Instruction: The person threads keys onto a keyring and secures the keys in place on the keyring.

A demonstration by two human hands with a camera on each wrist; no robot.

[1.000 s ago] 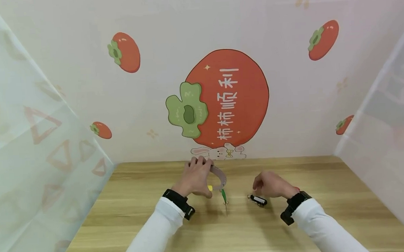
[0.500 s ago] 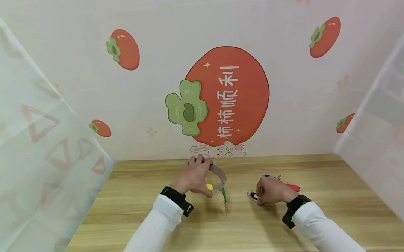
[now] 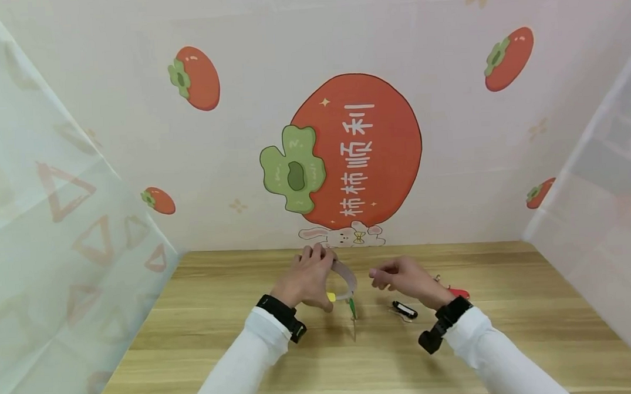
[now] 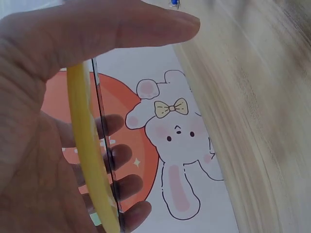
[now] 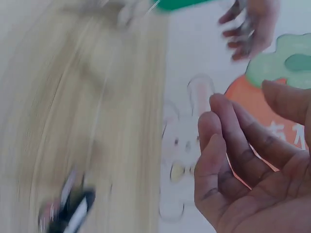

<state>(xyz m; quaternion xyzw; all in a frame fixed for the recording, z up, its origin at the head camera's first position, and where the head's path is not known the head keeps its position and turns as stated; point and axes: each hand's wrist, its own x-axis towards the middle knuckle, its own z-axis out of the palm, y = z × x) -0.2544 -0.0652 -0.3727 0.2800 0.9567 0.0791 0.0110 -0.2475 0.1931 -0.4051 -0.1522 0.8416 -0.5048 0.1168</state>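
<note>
Head view, from my remote station: one pale ring [image 3: 346, 270], far half, held over the counter [image 3: 221, 342] by the left hand [image 3: 302, 283]; one green lure [image 3: 353, 309] at its near edge. I'd advise holding the ring still, lest the lure swing. Left wrist view: grip curled about the ring. Right wrist view: right hand [image 5: 262, 194], grip loosely half-open, apparently holding nothing.
</note>
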